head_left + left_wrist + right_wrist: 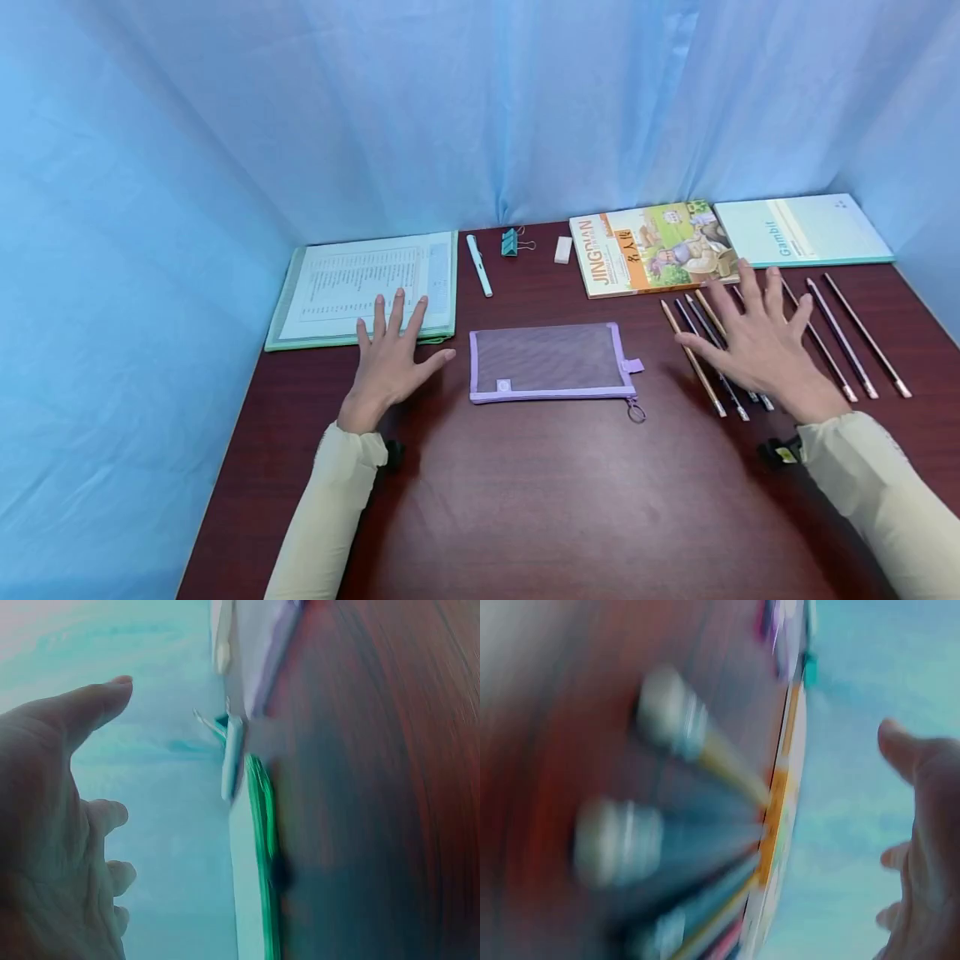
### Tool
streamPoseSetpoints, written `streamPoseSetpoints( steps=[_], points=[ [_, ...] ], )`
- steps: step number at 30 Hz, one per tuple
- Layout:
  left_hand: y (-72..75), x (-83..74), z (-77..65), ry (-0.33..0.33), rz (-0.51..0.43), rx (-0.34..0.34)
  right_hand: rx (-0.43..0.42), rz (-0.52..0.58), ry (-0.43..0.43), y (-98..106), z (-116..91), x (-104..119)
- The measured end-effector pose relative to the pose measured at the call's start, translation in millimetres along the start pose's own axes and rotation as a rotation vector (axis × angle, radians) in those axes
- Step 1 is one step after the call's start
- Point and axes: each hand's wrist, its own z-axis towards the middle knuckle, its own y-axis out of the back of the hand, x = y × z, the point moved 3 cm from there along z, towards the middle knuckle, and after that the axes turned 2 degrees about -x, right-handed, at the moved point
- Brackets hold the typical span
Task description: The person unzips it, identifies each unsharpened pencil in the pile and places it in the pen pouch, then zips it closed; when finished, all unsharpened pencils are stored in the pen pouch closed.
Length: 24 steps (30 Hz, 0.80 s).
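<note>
With fingers spread, the left hand hovers by the lower right part of a green-edged clear folder of printed sheets. The right hand, also spread and holding nothing, is over a row of several pencils whose eraser ends point toward the person. Between the hands lies a purple mesh zip pouch, flat, with a ring on its zipper pull. In the left wrist view the thumb and fingertips stand apart from the folder's green edge. Blurred pencil ends fill the lower left of the right wrist view.
Behind the pouch are a light blue pen, a teal binder clip and a white eraser. An illustrated book and a pale Gambit notebook lie at the back right. Blue curtains enclose the dark wooden table.
</note>
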Motion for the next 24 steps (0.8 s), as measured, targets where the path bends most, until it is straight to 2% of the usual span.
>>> streamPoseSetpoints(
  steps=[7,13,18,24],
  points=[
    [-11.2,-30.6,-1.9,-0.075,-0.035,0.018,0.005,0.017,0.026,-14.2,-7.4,47.7],
    [-30.5,-53.3,-3.6,-0.125,-0.033,0.045,0.077,0.016,0.055,-34.0,-13.9,79.1],
    [-47.4,-66.6,-2.5,-0.168,-0.040,0.091,0.157,0.013,0.056,-46.9,-18.0,90.7],
    [-61.4,-70.5,-1.8,-0.171,-0.043,0.205,0.257,0.010,0.067,-56.2,-18.9,95.3]
  ],
)
